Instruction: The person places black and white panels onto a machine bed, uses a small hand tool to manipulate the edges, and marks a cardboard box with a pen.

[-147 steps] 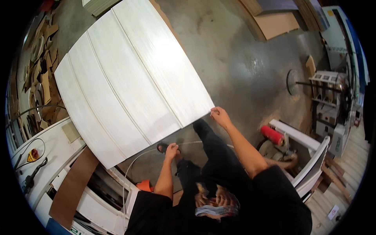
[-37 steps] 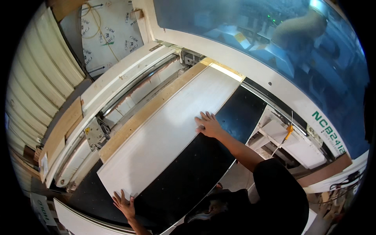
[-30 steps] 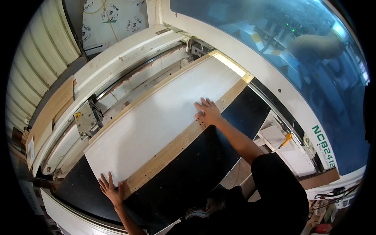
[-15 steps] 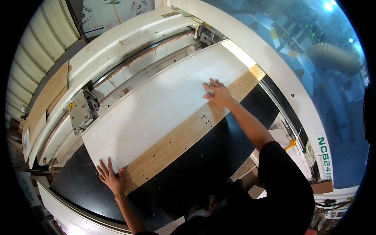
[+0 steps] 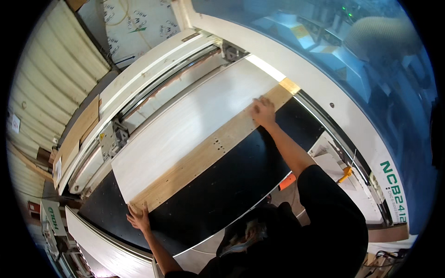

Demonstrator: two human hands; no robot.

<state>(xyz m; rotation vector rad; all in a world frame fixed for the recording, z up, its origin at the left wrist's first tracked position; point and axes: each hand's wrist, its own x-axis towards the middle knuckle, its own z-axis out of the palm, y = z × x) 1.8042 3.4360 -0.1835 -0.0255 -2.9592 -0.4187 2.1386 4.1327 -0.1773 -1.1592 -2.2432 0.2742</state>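
Note:
A long wooden strip [image 5: 185, 169] with several small dark holes lies along the near edge of a white board [image 5: 185, 125]. At the strip's left end, my left hand [image 5: 140, 219] curls its fingers round the end, thumb at the near edge. My right hand [image 5: 263, 112] lies across the strip towards its right end, fingers bent over the far edge and slightly blurred. The undersides of both hands are hidden. Board and strip rest on a black machine table [image 5: 204, 197].
Beyond the board runs a rail with a metal clamp block [image 5: 113, 138]. A white machine frame [image 5: 324, 92] with a blue window [image 5: 315, 41] rises on the right. An orange-yellow nozzle tool [image 5: 345, 174] sits by the right side. Wooden panels [image 5: 83, 124] lean at the far left.
Both hands have left their spread, flat pose on the white board. Their fingers are now bent round the wooden strip, the left at its end. The whole view has shifted.

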